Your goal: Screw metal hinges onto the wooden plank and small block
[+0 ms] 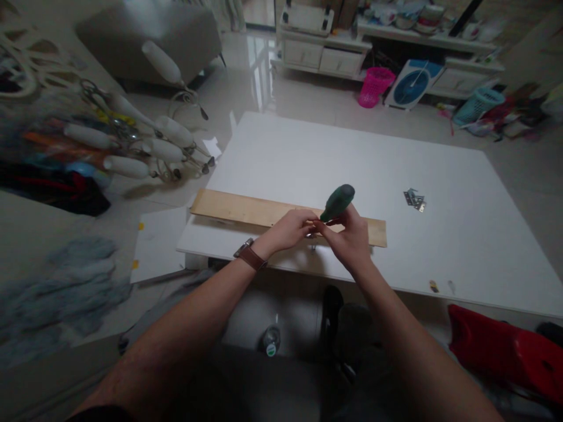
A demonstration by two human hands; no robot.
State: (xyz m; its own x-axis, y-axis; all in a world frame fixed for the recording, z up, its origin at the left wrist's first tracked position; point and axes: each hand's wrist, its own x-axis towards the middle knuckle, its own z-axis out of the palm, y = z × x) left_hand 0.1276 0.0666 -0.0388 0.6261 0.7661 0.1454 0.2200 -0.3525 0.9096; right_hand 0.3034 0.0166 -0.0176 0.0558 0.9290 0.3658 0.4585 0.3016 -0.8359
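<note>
A long wooden plank (pixel 246 208) lies along the near edge of a white table (pixel 352 164). Both hands meet over its middle. My right hand (pixel 349 237) grips a screwdriver with a green handle (pixel 338 202), which tilts up and to the right. My left hand (pixel 288 230), with a brown watch strap on the wrist, has its fingers pinched right at the tool's lower end, on the plank. What those fingers hold is hidden. A small pile of metal hinges (pixel 414 199) rests on the table to the right.
A chandelier with white candle tubes (pixel 145 146) lies on the floor at left. A red plastic object (pixel 501 351) sits at lower right, a bottle (pixel 271 340) under the table. Shelves, a pink basket (pixel 373 86) and a fan (pixel 411 85) stand at the back.
</note>
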